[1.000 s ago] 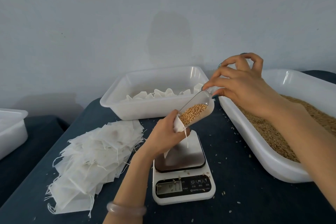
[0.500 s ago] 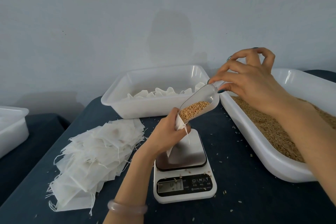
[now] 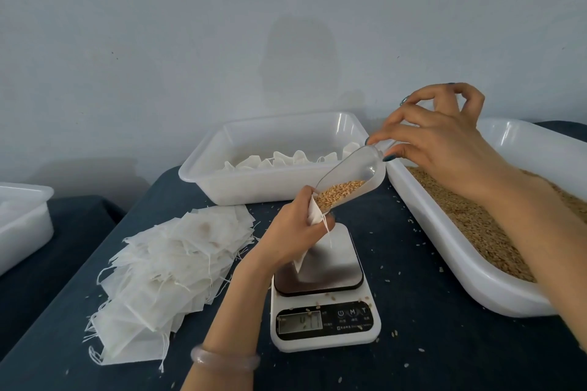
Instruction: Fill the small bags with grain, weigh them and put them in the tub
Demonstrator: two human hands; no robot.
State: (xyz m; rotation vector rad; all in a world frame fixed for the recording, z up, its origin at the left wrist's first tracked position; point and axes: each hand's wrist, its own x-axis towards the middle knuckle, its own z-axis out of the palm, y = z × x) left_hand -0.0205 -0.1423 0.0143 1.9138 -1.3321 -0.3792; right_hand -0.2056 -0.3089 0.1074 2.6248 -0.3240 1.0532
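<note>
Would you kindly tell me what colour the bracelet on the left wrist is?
The bracelet is a pale, translucent pink, seen best in the head view.

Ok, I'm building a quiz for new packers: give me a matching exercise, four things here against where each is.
Things: 1 scoop; 2 small bag; 3 flat bags; 4 grain tray.
Places: A heaped left of the scale; B held by the left hand over the scale; C right of the scale; D pinched by the right hand, tipped toward the bag.
Pairs: 1-D, 2-B, 3-A, 4-C.
</note>
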